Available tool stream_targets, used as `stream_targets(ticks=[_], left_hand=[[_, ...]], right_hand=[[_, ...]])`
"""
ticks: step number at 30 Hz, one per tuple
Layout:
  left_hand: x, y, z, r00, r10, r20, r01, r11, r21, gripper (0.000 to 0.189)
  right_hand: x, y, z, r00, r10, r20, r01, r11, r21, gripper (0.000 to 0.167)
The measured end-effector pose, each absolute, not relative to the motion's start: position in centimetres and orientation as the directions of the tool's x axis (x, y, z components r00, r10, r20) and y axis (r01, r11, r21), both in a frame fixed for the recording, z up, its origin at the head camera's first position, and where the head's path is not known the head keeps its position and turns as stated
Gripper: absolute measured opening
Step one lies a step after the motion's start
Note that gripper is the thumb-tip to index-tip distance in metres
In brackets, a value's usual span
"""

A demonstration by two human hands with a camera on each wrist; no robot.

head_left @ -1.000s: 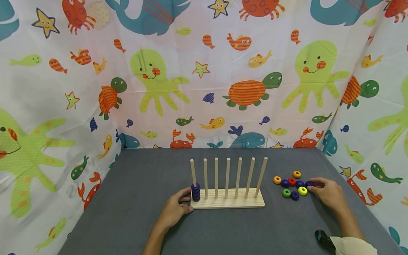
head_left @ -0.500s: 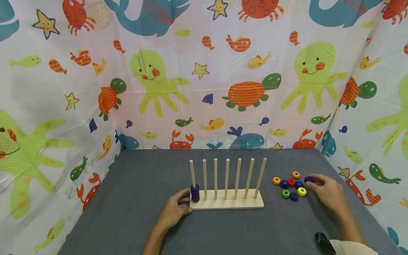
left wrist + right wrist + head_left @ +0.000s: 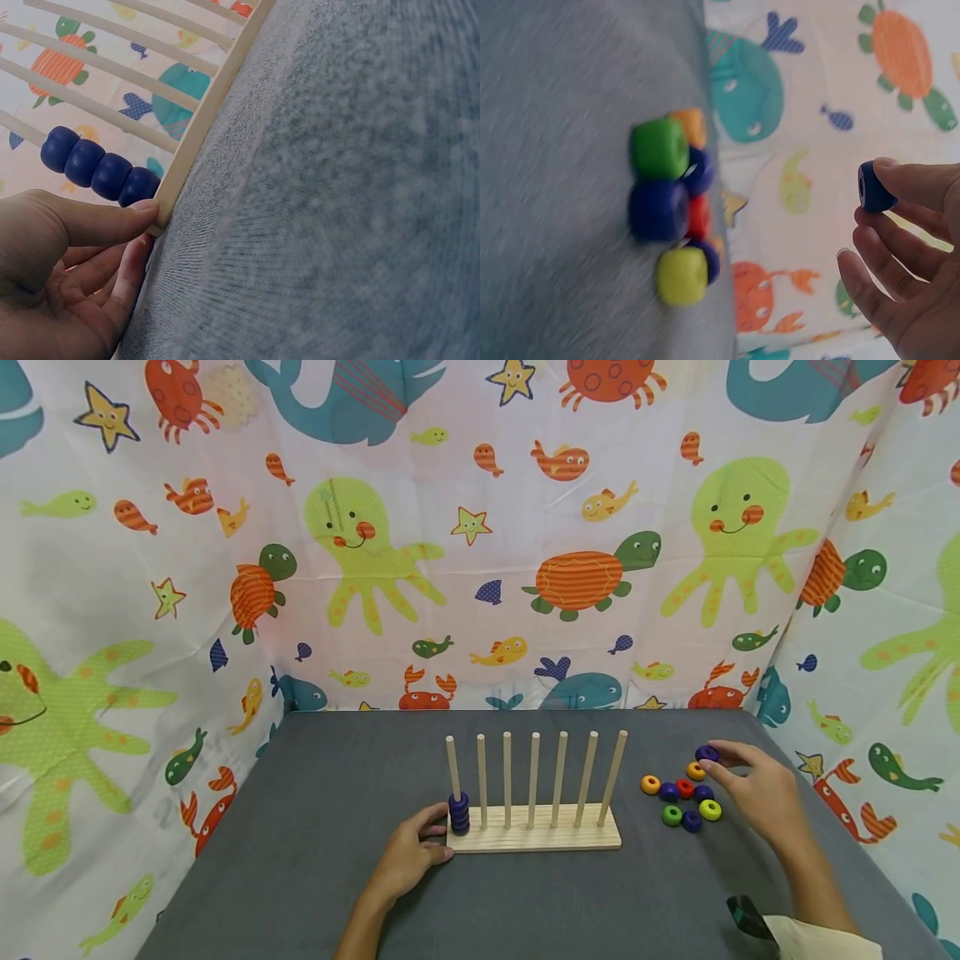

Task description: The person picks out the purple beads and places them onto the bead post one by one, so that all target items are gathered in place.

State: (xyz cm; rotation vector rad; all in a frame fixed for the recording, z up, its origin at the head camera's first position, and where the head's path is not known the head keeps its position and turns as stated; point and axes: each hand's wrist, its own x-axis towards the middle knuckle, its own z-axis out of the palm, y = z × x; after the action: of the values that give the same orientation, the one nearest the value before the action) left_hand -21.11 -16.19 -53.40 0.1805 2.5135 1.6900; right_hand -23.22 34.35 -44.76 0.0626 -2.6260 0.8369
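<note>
A pale wooden peg rack [image 3: 540,832] with a row of several upright pegs stands on the grey table. Stacked on its leftmost peg are several dark blue beads [image 3: 459,815]. At the rack's left end, my left hand [image 3: 405,853] holds the base's corner, with the thumb [image 3: 112,222] beside the lowest blue bead in the left wrist view. My right hand [image 3: 765,793] pinches one blue bead [image 3: 875,187] between thumb and fingertips. In the head view this bead is above and behind the loose beads, overlapping the edge of an orange one [image 3: 695,772].
Right of the rack lies a loose cluster of beads: orange [image 3: 650,785], red [image 3: 685,788], green [image 3: 672,816], yellow [image 3: 710,811] and several blue ones [image 3: 692,822]. A curtain printed with sea animals [image 3: 480,527] rises along the table's back and sides.
My right hand has lifted the blue bead off the cluster's right side and moved it up and leftward, behind the other beads. The left hand and the rack have stayed put.
</note>
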Motion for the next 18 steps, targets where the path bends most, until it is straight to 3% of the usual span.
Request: stream_targets(ticks=[18], left_hand=[[-21.1, -16.1, -53.3, -0.988, 0.152, -0.029, 0.031, 0.376, 0.926, 0.067]], right_hand=[[-22.2, 27.6, -40.0, -0.833, 0.037, 0.552, -0.348, 0.740, -0.575, 0.041]])
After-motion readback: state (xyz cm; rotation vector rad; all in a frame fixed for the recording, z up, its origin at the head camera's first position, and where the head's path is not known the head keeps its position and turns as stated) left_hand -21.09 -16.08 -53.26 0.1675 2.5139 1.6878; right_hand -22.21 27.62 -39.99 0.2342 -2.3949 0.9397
